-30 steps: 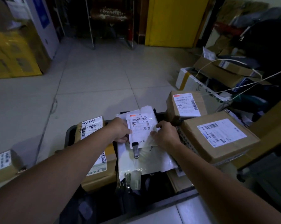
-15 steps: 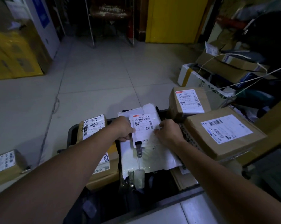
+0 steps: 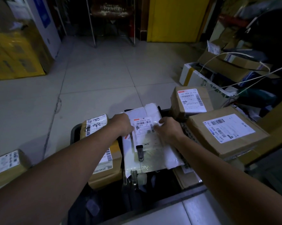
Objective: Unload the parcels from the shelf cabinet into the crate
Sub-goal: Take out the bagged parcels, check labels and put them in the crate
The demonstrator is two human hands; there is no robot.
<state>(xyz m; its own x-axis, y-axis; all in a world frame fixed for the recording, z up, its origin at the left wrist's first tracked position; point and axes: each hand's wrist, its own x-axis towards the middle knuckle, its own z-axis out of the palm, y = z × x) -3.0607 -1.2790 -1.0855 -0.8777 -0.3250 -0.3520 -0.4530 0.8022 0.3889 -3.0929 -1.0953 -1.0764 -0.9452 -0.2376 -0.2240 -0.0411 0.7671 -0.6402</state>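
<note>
- Left hand curls round the left edge of the white plastic mailer parcel.
- Right hand on top, blurred; can't tell its grip.
- Parcel lies in the black plastic crate, beside a brown cardboard box.
</note>
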